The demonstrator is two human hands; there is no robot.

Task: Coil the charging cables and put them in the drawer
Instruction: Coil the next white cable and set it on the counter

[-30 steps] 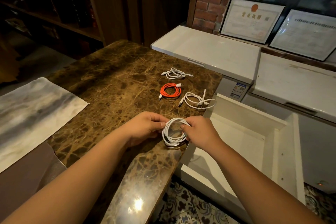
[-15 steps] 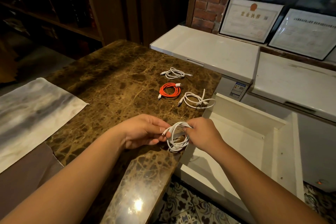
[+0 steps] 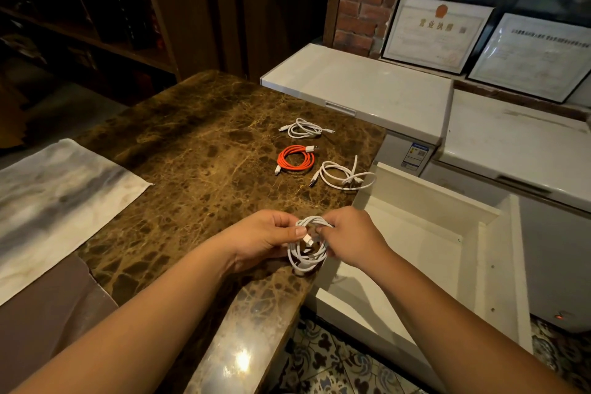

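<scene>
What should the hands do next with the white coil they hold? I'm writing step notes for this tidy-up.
Probably tuck the loose plug end through the white coil to secure it. Both the left hand and right hand grip the coil above the marble table edge, with a connector showing at the left thumb. The open drawer lies just right, ready afterwards.

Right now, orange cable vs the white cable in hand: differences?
The orange cable lies flat on the marble counter, untouched; the white cable is held upright between the left hand and right hand. The orange coil is tidy; the white one's end is loose. Both are coiled and outside the drawer.
</scene>
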